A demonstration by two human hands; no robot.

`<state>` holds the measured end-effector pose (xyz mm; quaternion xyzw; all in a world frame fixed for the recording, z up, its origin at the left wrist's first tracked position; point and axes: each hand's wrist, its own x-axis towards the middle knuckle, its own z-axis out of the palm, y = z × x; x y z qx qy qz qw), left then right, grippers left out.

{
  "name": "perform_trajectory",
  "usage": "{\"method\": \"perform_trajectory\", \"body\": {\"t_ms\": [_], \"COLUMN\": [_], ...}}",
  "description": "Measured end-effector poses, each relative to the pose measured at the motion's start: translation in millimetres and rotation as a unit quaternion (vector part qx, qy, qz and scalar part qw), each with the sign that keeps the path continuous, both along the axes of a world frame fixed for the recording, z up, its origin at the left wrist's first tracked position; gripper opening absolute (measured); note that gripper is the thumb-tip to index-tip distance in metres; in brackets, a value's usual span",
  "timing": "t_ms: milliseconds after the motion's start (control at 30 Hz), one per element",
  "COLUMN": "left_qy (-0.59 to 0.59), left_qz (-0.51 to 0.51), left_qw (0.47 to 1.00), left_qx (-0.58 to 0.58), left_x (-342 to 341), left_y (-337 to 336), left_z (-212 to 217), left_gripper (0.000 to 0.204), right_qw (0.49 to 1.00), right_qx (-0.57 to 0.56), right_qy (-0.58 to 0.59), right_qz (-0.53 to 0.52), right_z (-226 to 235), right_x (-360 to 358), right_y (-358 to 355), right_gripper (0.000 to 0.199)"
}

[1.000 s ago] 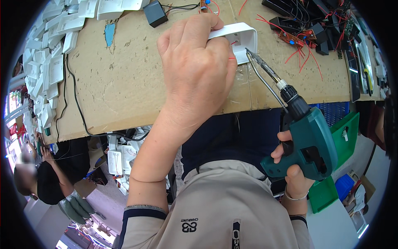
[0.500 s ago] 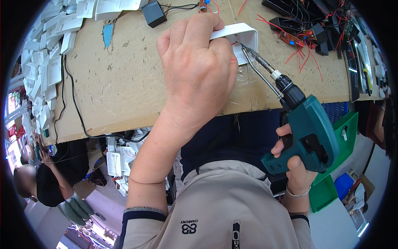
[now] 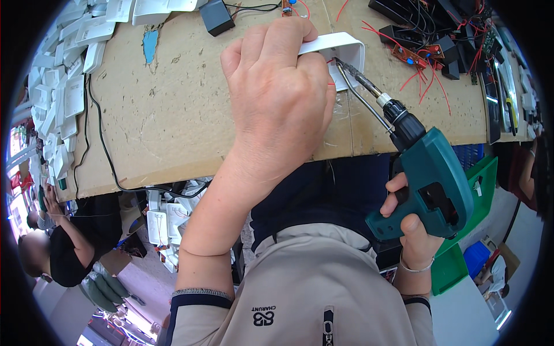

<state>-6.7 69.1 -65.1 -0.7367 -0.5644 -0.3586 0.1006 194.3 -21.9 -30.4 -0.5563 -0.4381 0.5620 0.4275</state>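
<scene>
Hands work at the near edge of a cardboard-covered bench [image 3: 173, 115]. The left hand [image 3: 277, 98] lies knuckles-up over a white plastic housing [image 3: 340, 49], fingers curled together and clamped down on it, so that most of the piece is hidden beneath the palm; only its far right corner and a curved white rim show past the fingertips, up and to the right of the hand. Thin red wires [image 3: 332, 72] peep out where the housing meets the fingers. The right hand [image 3: 412, 230] is wrapped tight around the grip of a teal electric screwdriver [image 3: 430, 184], well below and to the right of the housing, off the bench edge — one finger lies along the front of the grip, though whether it presses the trigger cannot be told. The tool tilts up and to the left, its black chuck and long metal bit [image 3: 358, 81] reaching into the open side of the housing, with the tip just beside the left fingers. Stacks of white switch plates [image 3: 63, 98] line the left edge of the bench, a black cable [image 3: 104, 155] trails across the cardboard, and a black adapter box [image 3: 216, 16] sits at the far edge. Small circuit boards with red wires [image 3: 421, 57] crowd the far right — well apart from either hand.
</scene>
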Motion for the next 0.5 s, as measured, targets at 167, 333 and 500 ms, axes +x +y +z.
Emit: {"method": "perform_trajectory", "body": {"t_ms": [167, 333, 500], "left_qy": [-0.002, -0.005, 0.001], "left_qz": [-0.002, -0.004, -0.002], "left_qw": [1.0, 1.0, 1.0], "left_qx": [0.0, 0.002, 0.005], "left_x": [0.2, -0.5, -0.5], "left_y": [0.1, 0.3, 0.8], "left_z": [0.2, -0.3, -0.8], "left_gripper": [0.006, 0.006, 0.006], "right_qw": [1.0, 0.999, 0.999], "right_qx": [-0.009, -0.026, -0.023], "right_qy": [-0.009, -0.03, -0.035], "right_qz": [0.002, 0.004, 0.004], "right_z": [1.2, 7.1, 9.2], "right_x": [0.0, -0.8, -4.5], "right_y": [0.2, -0.5, 0.0], "right_gripper": [0.07, 0.066, 0.064]}}
